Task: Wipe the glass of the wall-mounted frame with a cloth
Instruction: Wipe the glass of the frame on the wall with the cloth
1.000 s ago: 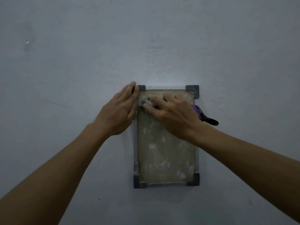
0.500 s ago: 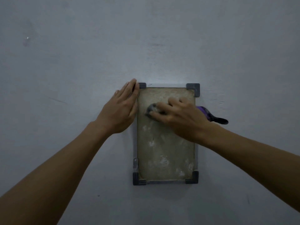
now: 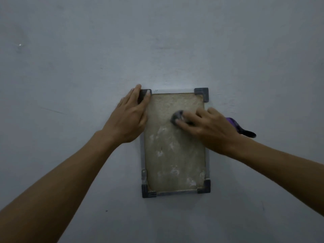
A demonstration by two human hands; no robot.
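Lower glass point(image 3: 175, 163) lies unobstructed; left hand point(image 3: 129, 116) covers the frame's point(image 3: 201, 92) upper-left edge.

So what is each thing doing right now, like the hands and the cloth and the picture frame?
left hand: flat on the frame's top left corner, steadying it.
right hand: fingers pressing the cloth on the glass.
cloth: bunched up, touching the upper glass.
glass: cloudy, with white smudges on the lower part.
frame: hanging upright on the wall.
purple thing: sticking out behind the right hand; cannot tell what it is.
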